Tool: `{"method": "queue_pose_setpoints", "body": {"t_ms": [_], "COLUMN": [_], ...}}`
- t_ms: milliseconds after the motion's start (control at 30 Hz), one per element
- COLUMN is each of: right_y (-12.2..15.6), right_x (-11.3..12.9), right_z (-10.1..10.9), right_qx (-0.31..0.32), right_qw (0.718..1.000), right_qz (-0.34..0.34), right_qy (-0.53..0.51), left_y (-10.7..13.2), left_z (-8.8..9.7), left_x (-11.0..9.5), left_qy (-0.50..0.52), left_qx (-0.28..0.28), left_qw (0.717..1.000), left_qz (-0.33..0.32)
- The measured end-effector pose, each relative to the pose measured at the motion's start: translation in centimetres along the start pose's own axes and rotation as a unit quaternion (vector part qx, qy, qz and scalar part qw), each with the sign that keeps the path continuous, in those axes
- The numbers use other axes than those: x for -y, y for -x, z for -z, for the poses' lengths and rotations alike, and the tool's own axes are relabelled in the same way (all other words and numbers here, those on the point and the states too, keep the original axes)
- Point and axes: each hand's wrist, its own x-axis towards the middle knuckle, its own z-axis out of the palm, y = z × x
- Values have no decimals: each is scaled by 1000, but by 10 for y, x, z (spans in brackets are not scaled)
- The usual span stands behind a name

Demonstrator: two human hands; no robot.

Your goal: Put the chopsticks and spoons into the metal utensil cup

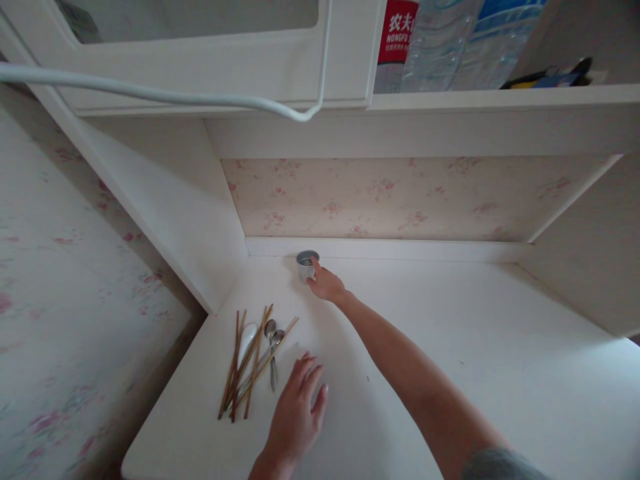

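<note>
A small metal holder (306, 263) with a perforated bottom stands at the back of the white desk (450, 347), against the rear ledge. My right hand (326, 283) reaches out to it, and its fingers touch the holder's right side. My left hand (299, 410) lies flat on the desk with fingers stretched out, holding nothing. Just left of it lies a loose pile of wooden chopsticks (245, 363), two metal spoons (273, 340) and a white spoon (247, 341).
A white side panel (165, 207) walls the desk on the left and floral wallpaper (400, 197) backs it. Overhead, a shelf (500, 100) carries water bottles (450, 40). A white cable (200, 100) hangs across the cabinet front.
</note>
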Motion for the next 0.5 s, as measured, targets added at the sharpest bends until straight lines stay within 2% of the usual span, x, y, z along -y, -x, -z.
{"method": "queue_pose_setpoints", "body": {"t_ms": [100, 267, 400, 500], "right_y": [-5, 4, 30, 64], "right_x": [0, -5, -15, -28], "right_z": [-2, 4, 18, 26], "right_qx": [-6, -38, -66, -80], "right_qw": [999, 997, 994, 992], "right_qz": [-3, 5, 15, 21], "right_qy": [37, 73, 90, 95], "left_y": [7, 5, 4, 5], "left_z": [-11, -9, -9, -11], "left_x": [-17, -17, -13, -12], "left_qy": [33, 65, 62, 57], "left_qx": [44, 63, 60, 64], "left_qw": [998, 995, 996, 996], "left_qz": [-26, -32, -31, -35]}}
